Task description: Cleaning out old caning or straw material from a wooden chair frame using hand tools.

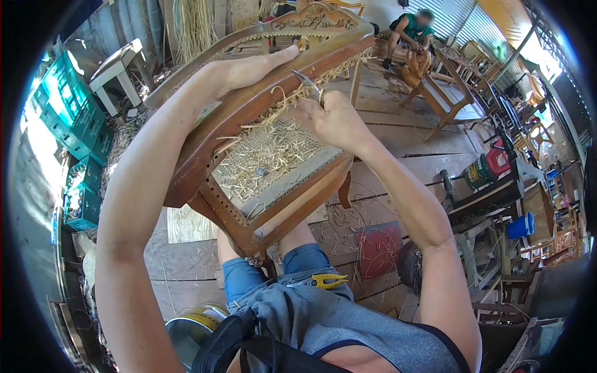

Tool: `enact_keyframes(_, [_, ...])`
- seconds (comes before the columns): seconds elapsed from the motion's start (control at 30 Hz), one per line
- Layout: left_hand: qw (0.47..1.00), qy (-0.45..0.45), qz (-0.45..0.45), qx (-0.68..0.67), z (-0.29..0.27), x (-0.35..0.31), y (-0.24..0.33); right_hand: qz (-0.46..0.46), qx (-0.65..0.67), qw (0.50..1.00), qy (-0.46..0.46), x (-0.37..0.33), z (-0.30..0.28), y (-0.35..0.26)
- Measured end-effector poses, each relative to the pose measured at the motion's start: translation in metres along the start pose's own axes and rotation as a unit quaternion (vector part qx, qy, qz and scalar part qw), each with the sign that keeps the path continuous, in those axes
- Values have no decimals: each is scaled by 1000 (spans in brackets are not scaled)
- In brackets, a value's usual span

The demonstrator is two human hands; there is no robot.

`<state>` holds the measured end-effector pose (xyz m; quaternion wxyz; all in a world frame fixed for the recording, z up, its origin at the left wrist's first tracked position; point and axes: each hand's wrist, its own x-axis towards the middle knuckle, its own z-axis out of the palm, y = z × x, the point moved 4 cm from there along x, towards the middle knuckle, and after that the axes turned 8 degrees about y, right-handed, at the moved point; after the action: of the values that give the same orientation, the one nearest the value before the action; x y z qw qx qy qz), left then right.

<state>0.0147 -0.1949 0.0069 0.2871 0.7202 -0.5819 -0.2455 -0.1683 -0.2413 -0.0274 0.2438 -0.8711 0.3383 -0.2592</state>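
A carved wooden chair (267, 102) is tilted across my knees, its back frame slanting up to the right. My left hand (264, 67) is wrapped over the upper side of the back frame, with its fingers partly hidden behind the wood. Frayed cane strands (280, 102) stick out along the frame's inner edge. Gripped in my right hand (339, 124) is a metal hand tool (306, 79) with a narrow tip touching the strands; its handle is hidden. Below both hands, cut cane bits (264, 152) litter the woven seat. A yellow tool (328, 281) lies on my lap.
Green crates (74, 115) and a small white stool (118, 71) stand at left. A metal bucket (193, 329) sits by my left side. On the right are another chair (444, 99), a blue bucket (521, 225) and stacked furniture. A person (415, 31) works farther back.
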Motion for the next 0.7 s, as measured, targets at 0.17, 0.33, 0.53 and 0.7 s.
enact_keyframes(0.17, [988,-101,-102,-61,0,-5,-4,-24,-30,999,-22,-13,-36,-25])
enact_keyframes(0.33, [998,0,-26,-53,-1,-8,-6,-45,-95,994,30,-35,-31,1])
enact_keyframes(0.53, [997,47,51,-19,-5,9,10,-71,149,972,166,-40,-37,12])
enact_keyframes(0.7, [998,36,48,32,-6,15,12,-103,31,969,223,-4,-23,-10])
